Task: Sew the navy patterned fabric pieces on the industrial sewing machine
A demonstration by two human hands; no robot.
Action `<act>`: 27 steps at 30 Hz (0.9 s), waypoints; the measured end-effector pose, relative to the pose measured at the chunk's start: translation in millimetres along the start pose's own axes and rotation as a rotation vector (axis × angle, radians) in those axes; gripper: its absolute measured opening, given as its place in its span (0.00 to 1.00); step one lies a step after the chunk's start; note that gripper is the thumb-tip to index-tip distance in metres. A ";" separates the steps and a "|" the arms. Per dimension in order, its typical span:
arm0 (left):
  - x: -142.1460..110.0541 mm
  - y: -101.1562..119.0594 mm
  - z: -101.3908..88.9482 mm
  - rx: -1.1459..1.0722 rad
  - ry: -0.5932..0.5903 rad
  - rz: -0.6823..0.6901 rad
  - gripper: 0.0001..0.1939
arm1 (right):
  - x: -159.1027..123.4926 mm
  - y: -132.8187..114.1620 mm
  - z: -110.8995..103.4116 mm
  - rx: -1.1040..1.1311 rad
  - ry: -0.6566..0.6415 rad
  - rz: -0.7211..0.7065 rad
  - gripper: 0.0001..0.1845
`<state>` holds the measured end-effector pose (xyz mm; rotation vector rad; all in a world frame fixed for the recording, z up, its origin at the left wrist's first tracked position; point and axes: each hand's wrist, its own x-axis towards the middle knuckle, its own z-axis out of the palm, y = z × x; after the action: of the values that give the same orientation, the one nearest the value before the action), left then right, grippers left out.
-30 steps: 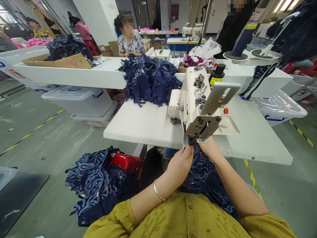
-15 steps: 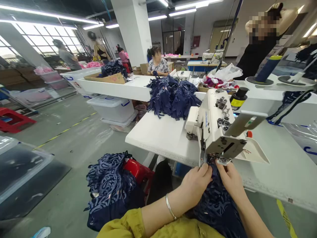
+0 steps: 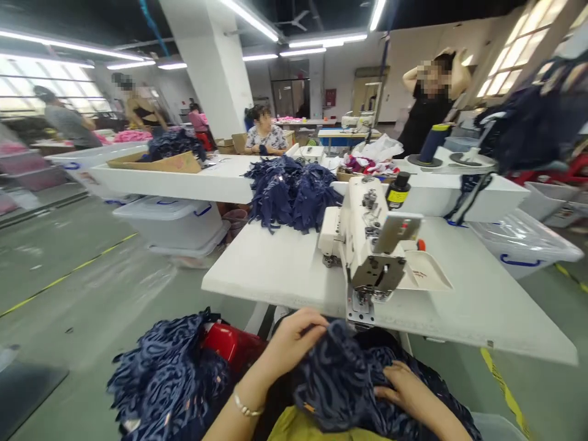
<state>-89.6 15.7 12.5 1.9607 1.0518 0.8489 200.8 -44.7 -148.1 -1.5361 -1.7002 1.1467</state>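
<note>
A dark navy piece of fabric with a lighter blue swirling pattern (image 3: 333, 380) lies bunched over the person's lap, just off the near edge of the white rectangular tabletop (image 3: 271, 263) and lower than it. The bare left hand (image 3: 296, 340), with a silver bracelet (image 3: 248, 404) at its wrist, pinches the fabric's upper rim between thumb and fingers. The bare right hand (image 3: 407, 392) rests on the fabric's right part with thumb and fingers apart and bent over a fold; how firmly it grips, I cannot tell. Both hands are clear of the cream-white metal sewing machine (image 3: 362, 233), which stands at the middle of the tabletop's near edge. A shallow cream plastic tray (image 3: 429, 269) sits just right of the machine, and a black bottle with a yellow label (image 3: 398, 191) stands behind it. A heap of navy cloth strips (image 3: 291, 190) spreads along the tabletop's far edge, toward its far left corner. Below the near left corner, a pile of navy patterned cloth (image 3: 169, 373) hangs over a glossy red plastic stool (image 3: 232, 349), left of the person's lap
</note>
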 end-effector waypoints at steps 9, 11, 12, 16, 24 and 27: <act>-0.1 -47.1 29.0 0.146 -0.118 -0.123 0.19 | -12.9 -112.0 -39.6 -0.441 -0.159 -0.143 0.14; -0.5 -23.6 50.1 0.011 -0.315 -0.036 0.25 | -8.8 -133.1 -38.4 -0.372 -0.224 -0.198 0.16; -0.2 -11.8 58.6 0.006 -0.382 -0.016 0.27 | -6.1 -139.9 -38.3 -0.351 -0.240 -0.224 0.16; 4.1 10.8 64.2 0.098 -0.462 -0.078 0.29 | 3.9 -141.8 -54.6 -0.403 -0.283 -0.331 0.20; 7.8 -0.3 25.9 -0.157 -0.443 -0.174 0.30 | 6.4 -124.7 -83.8 0.022 -0.247 -0.187 0.20; 9.4 10.8 38.3 -0.230 -0.494 -0.187 0.28 | 6.2 -140.2 -69.0 0.051 -0.261 -0.285 0.18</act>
<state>-50.3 8.3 4.1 1.7201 0.7877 0.3363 190.7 -19.8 5.9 -1.1052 -1.9675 1.2671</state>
